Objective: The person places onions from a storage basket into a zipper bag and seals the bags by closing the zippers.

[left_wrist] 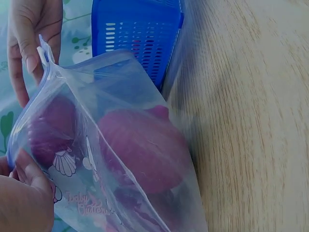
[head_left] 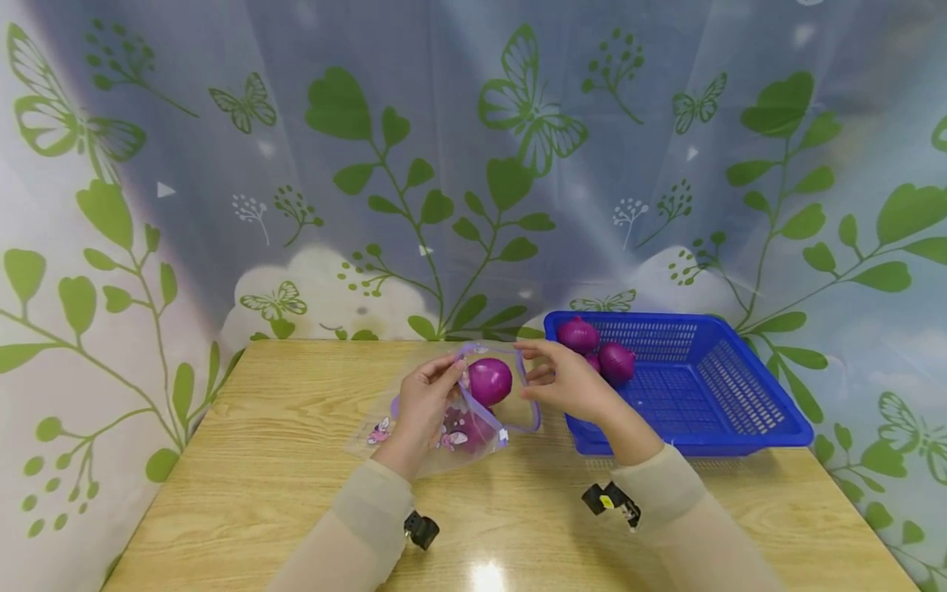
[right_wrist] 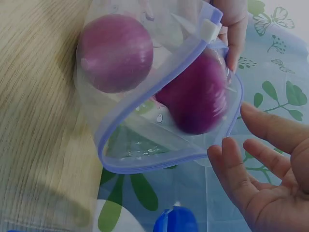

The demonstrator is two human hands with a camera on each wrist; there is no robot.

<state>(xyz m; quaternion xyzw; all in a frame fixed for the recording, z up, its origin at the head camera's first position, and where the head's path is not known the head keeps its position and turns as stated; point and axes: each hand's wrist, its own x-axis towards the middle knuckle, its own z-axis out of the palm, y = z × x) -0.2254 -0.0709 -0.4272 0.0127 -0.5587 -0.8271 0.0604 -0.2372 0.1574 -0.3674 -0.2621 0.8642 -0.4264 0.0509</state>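
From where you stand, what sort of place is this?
Probably a staged tabletop set, not a real kitchen: a leaf-and-butterfly curtain screens a wooden table bearing only a blue basket of red onions and a zip bag.

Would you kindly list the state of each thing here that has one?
Zip bag: mouth open, onions inside, lying on the table.
Left hand: pinching the bag's rim.
Right hand: open, fingers at the bag's mouth.
Basket: upright, holding onions.
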